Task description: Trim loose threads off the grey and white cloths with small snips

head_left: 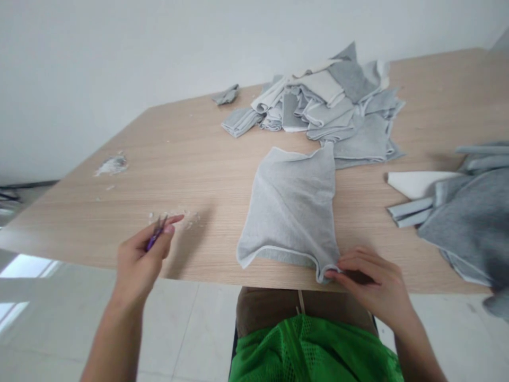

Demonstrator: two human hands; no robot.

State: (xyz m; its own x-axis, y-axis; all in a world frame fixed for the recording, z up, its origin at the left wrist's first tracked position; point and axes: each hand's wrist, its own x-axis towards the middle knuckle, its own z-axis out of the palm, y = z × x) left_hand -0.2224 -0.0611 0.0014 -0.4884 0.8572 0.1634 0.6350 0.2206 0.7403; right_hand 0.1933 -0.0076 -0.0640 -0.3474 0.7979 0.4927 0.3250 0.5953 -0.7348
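Observation:
A light grey cloth (294, 204) with pale stitched edges lies spread on the table in front of me. My right hand (368, 273) pinches its near right corner, which is bunched up at the table's front edge. Off to the left, my left hand (147, 246) is closed around small thread snips (157, 233) with a purple handle. Their two blade tips point away from me, and the index finger stretches out beside them. Scattered white thread scraps (191, 220) lie just beyond that hand.
A heap of grey and white cloths (330, 106) sits at the back, with one small folded cloth (226, 95) to its left. More grey cloths (473, 212) are piled at the right edge. A mound of lint (112, 164) rests on the table's (191, 159) left side.

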